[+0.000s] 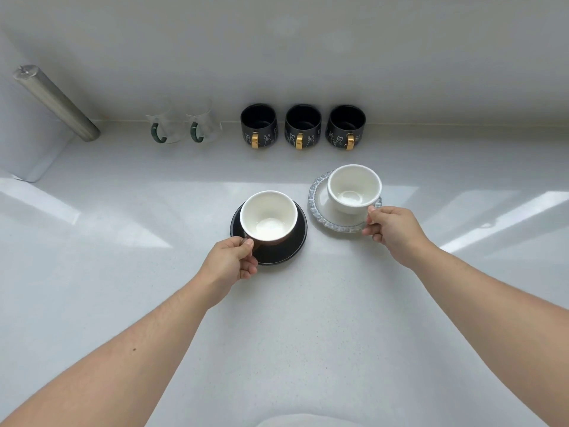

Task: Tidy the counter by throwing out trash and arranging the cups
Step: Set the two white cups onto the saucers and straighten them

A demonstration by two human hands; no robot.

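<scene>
A brown cup with a white inside sits on a black saucer in the middle of the white counter. My left hand pinches the cup's handle at its near side. To the right, a white cup stands on a white saucer with a blue-grey ruffled rim. My right hand grips that saucer's near right rim, thumb by the cup. Three black mugs with gold handles and two clear glass mugs with green handles line the back wall.
A brushed metal cylinder leans at the back left above a white box-like object. The white counter stretches wide in front of the cups, with bright window reflections on both sides.
</scene>
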